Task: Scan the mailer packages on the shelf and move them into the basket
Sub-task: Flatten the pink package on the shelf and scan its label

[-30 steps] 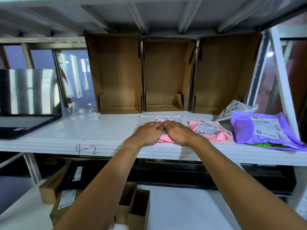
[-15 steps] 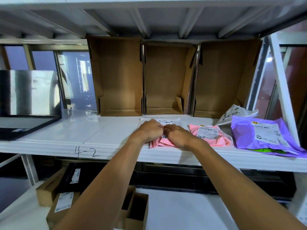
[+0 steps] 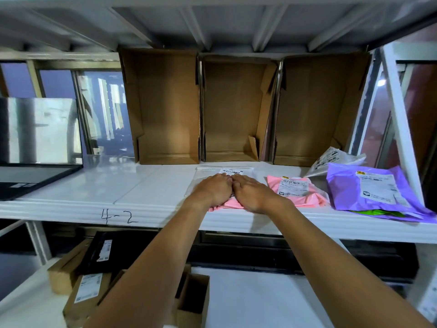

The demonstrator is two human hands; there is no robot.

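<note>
A clear mailer with something pink inside (image 3: 227, 204) lies on the white shelf (image 3: 153, 185), its barcode label (image 3: 230, 172) at the far end. My left hand (image 3: 212, 190) and my right hand (image 3: 254, 194) rest palm down on it side by side, fingertips touching just below the label. A pink mailer (image 3: 295, 190) lies to the right. Beyond it are a purple mailer (image 3: 373, 188) and a whitish mailer (image 3: 331, 158) leaning behind it. No basket is in view.
Three open cardboard boxes (image 3: 236, 110) stand on end along the back of the shelf. A dark laptop (image 3: 28, 178) sits at the left. Something green (image 3: 378, 212) sticks out under the purple mailer. Cardboard boxes (image 3: 82, 287) lie on the lower shelf.
Both hands stay on the clear mailer. Their fingers have stretched out flatter and reach a little farther toward the label.
</note>
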